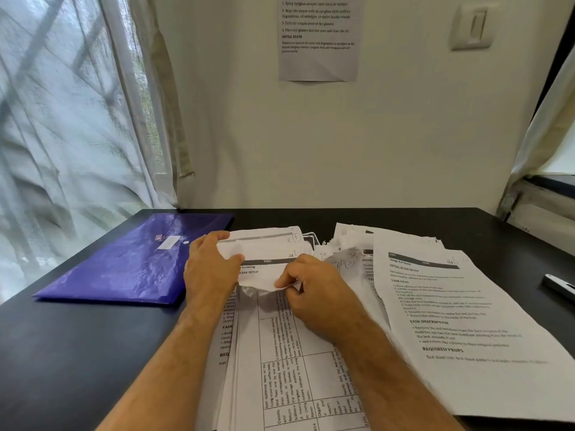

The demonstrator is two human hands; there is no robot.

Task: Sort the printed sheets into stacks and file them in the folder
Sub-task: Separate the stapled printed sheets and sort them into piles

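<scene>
1. Head view: a black table (pixel 77 353) stands against a pale wall, seen from above and behind two bare forearms reaching forward.
2. A purple folder (pixel 130 262) lies flat and closed on the left part of the table, near the far edge, with a small white label on its cover.
3. A middle stack (pixel 280 368) of printed sheets lies in front of the person, just right of the folder; its top pages show tables and text turned sideways.
4. The left hand (pixel 211 272) grips the left edge of a crumpled sheet (pixel 264 265) at the far end of that stack, fingers curled over the edge and thumb on the paper.
5. The right hand (pixel 314 293) pinches the near edge of the same crumpled sheet between thumb and fingertips.
6. A second stack (pixel 460 321) lies to the right, touching and partly overlapping the middle one; its top page carries printed headings and numbered lines.
7. A white pen-like object (pixel 558 286) lies at the table's right edge; what it is I cannot tell.
8. On the wall above hangs a printed notice (pixel 319 38), with a light switch (pixel 471 26) to its right.
9. A sheer curtain (pixel 77 119) covers a window on the left.
</scene>
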